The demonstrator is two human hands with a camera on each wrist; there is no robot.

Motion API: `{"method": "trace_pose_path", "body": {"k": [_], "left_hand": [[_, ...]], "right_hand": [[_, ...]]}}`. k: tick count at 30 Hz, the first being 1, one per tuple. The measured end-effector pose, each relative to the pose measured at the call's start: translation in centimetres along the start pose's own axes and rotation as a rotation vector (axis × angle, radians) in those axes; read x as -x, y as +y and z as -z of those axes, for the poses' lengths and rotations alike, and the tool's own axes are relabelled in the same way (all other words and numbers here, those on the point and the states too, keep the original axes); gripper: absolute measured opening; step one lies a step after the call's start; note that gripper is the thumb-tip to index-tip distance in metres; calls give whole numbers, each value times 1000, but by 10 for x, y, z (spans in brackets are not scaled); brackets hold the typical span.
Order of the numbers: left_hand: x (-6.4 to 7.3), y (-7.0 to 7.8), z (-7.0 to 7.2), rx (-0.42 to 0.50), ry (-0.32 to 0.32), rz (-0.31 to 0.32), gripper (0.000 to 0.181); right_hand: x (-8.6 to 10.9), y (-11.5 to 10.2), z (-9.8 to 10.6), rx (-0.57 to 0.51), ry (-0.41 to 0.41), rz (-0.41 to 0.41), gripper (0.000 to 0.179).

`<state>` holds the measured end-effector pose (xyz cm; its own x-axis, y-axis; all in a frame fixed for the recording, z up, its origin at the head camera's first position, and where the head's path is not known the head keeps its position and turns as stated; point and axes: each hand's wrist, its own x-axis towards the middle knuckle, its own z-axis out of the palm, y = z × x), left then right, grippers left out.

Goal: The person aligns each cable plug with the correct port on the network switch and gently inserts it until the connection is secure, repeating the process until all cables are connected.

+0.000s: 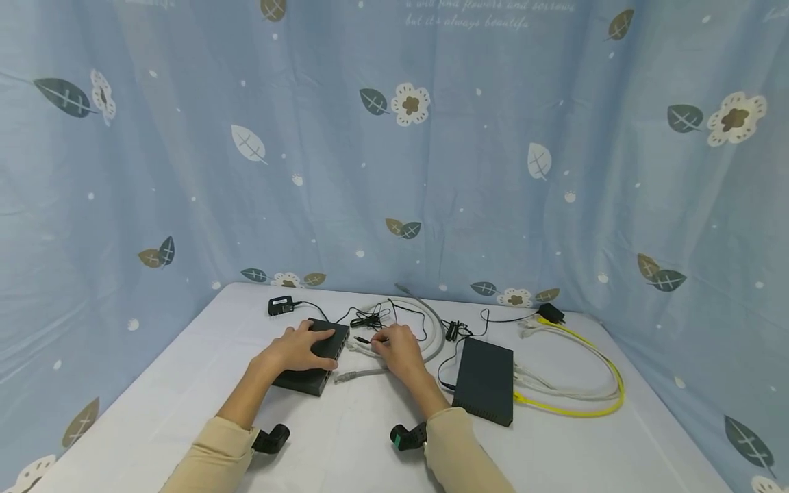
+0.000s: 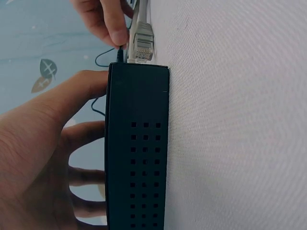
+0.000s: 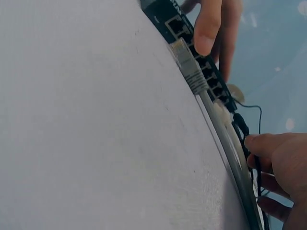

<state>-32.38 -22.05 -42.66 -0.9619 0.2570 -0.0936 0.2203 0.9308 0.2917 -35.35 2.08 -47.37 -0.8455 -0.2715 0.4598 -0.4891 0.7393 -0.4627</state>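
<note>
Right hand [image 1: 399, 350] pinches plug [image 1: 362, 339], long axis sideways, tip pointing left toward black box [image 1: 303, 381]. Left hand [image 1: 296, 350], fingers spread, rests atop box.

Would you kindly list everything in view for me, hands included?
Left network box: one, black, left
Right network box: one, black, right
Power adapters: two, black, back left and right
Power cords: two, black, running from adapters
Power plug: one, black, beside left network box
Coiled cables: unclear count, grey and white, centre
Yellow cable: one, yellow, far right
White cables: several, white, far right
Table: one, white, below
Patterned curtain: one, blue, behind table
Wrist cameras: two, black, at both wrists
Sleeves: two, beige, bottom edge
Left hand: one, bare, on left network box
Right hand: one, bare, pinching power plug
</note>
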Motion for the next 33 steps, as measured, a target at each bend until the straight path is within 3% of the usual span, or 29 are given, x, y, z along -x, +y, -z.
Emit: {"method": "trace_pose_path", "body": {"k": [9,20,26,33], "left_hand": [[-1,0,-2,-2,6,-11,85],[-3,-3,-3,4,-18,4,86],[-2,-3,-3,8,-18,11,84],[-2,-1,-2,4,-14,18,85]], "right_hand": [[1,-5,-1,26,21,22,7],[-7,-3,-1,44,-64,22,8],[-11,-2,-6,48,-48,62,9],[-14,-8,-6,69,-45,16,8]]}}
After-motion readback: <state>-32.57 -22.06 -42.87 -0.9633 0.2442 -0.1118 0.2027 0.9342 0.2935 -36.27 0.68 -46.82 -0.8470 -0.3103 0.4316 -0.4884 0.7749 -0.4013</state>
